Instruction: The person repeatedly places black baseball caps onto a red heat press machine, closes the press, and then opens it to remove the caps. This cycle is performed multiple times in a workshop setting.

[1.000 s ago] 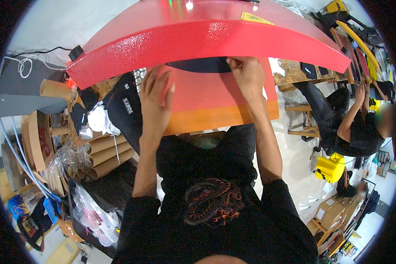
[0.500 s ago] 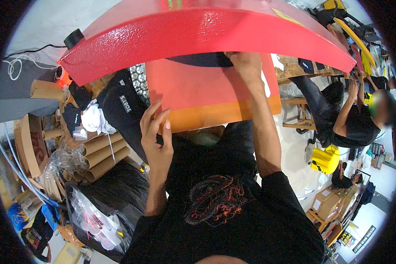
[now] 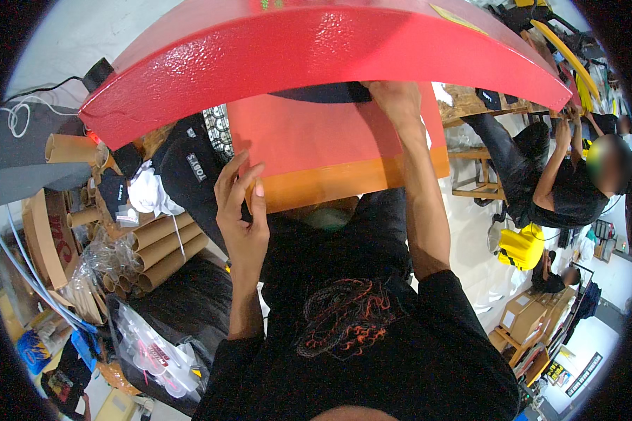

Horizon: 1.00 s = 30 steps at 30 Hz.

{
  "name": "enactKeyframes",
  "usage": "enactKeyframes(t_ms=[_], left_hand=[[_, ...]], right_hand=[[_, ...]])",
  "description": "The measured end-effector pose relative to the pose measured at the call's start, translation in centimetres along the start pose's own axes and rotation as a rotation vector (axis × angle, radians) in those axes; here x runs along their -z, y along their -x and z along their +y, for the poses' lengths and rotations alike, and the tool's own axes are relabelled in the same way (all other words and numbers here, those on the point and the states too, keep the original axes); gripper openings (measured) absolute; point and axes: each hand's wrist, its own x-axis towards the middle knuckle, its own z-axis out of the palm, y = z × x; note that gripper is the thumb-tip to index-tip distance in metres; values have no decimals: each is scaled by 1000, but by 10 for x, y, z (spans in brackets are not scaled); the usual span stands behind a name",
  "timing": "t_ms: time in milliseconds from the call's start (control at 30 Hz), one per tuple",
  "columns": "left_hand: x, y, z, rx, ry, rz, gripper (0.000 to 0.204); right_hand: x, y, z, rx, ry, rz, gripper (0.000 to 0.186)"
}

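A flat board covered in a red-orange sheet (image 3: 316, 144), with an orange front edge (image 3: 351, 184), lies in front of me under a big glossy red curved housing (image 3: 330, 59). On the board's far part is a dark navy piece of cloth (image 3: 323, 92), mostly hidden by the housing. My right hand (image 3: 397, 102) reaches under the housing's edge, its fingers closed at the right end of the dark cloth; the fingertips are partly hidden. At the board's near left corner my left hand (image 3: 242, 193) is raised with its fingers apart and nothing in them.
To the left, a dark cloth (image 3: 193, 168), a white cloth (image 3: 147, 189) and several cardboard tubes (image 3: 161, 252) lie beside clear plastic bags (image 3: 151, 344). On the right, a person in black (image 3: 572, 182) sits near a yellow container (image 3: 521, 247) and a wooden stool (image 3: 474, 168).
My left hand has shifted slightly left and down along the board's corner. My right hand stays at the dark cloth. The view has tilted a little, so the housing's left end appears lower.
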Motion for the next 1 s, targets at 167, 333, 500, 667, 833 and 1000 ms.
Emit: enactKeyframes(t_ms=[167, 333, 500, 667, 833, 1000], left_hand=[[1, 8, 9, 29, -15, 5, 25], [-2, 7, 11, 14, -27, -12, 26], [-6, 3, 27, 16, -40, -7, 27], [-21, -3, 46, -27, -45, -31, 27], [-32, 5, 69, -22, -91, -43, 27], [-51, 24, 76, 50, -31, -106, 25]], right_hand=[[30, 16, 14, -72, 0, -36, 34], [81, 75, 51, -149, 35, -4, 31], [105, 79, 131, -156, -87, 75, 27], [78, 24, 258, -159, -96, -10, 25], [46, -17, 257, -294, 164, -96, 28], [24, -33, 259, -311, 106, 131, 27]])
